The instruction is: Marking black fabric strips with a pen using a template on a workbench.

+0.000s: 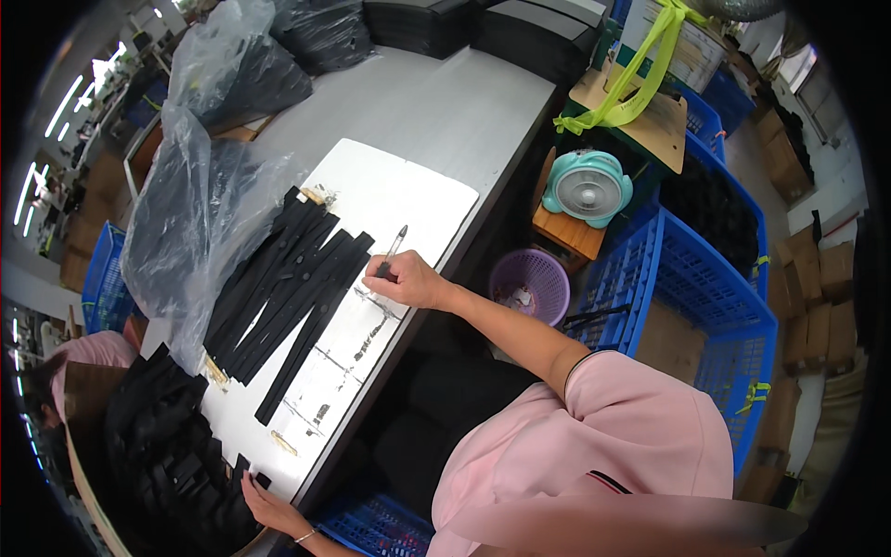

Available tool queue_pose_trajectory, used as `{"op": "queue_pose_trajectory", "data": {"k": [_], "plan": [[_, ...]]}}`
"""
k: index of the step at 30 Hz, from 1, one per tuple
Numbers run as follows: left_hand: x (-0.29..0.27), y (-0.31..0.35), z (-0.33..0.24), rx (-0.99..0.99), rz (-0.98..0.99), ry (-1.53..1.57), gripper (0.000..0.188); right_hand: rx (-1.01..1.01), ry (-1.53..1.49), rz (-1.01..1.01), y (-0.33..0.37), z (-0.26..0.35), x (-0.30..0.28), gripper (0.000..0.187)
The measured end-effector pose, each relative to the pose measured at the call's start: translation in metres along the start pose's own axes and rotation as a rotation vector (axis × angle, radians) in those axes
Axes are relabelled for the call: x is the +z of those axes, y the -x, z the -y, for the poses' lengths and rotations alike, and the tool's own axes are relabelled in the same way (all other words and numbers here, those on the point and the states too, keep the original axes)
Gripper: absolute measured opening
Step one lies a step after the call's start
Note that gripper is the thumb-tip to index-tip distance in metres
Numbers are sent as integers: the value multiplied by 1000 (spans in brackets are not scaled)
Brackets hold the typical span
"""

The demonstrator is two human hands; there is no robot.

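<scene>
My right hand (415, 280) is closed round a pen (397, 241) over the edge of a white board (408, 190). Left of it, several long black fabric strips (314, 327) lie side by side on the board, some with small round marks on them. Dark pen lines and smudges cross the bare part of the board near my right hand. At the bottom, my left hand (269, 506), with a bracelet at the wrist, has its fingers closed on the end of a black strip (242, 466), beside a large heap of black strips (158, 436) in a cardboard box.
Clear plastic bags (200, 223) lie left of the board. Stacks of black sheets (418, 28) stand at the table's far end. To the right are a teal fan (587, 187) on a wooden stool, a purple basket (548, 269) and blue crates (715, 297). Another person's pink sleeve shows far left.
</scene>
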State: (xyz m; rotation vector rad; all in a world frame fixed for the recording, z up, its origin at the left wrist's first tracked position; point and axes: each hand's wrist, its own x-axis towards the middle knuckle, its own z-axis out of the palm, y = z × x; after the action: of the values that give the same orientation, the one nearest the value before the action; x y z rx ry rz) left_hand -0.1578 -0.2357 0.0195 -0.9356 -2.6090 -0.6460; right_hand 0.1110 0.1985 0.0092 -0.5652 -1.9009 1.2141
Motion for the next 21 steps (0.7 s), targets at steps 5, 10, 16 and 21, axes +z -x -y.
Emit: {"op": "queue_pose_trajectory", "data": {"k": [5,10,16,21], "plan": [[21,-25,-62,54,-121,201,22,-9,27,5,1,2,-1,18],[56,-39,-157,184,181,478,23,3,126,8,5,-4,4,15],[104,-38,-246,359,307,585,45,-184,261,-45,31,22,12,20],[119,-36,-275,377,245,687,55,-516,542,17,65,29,26,34]]}}
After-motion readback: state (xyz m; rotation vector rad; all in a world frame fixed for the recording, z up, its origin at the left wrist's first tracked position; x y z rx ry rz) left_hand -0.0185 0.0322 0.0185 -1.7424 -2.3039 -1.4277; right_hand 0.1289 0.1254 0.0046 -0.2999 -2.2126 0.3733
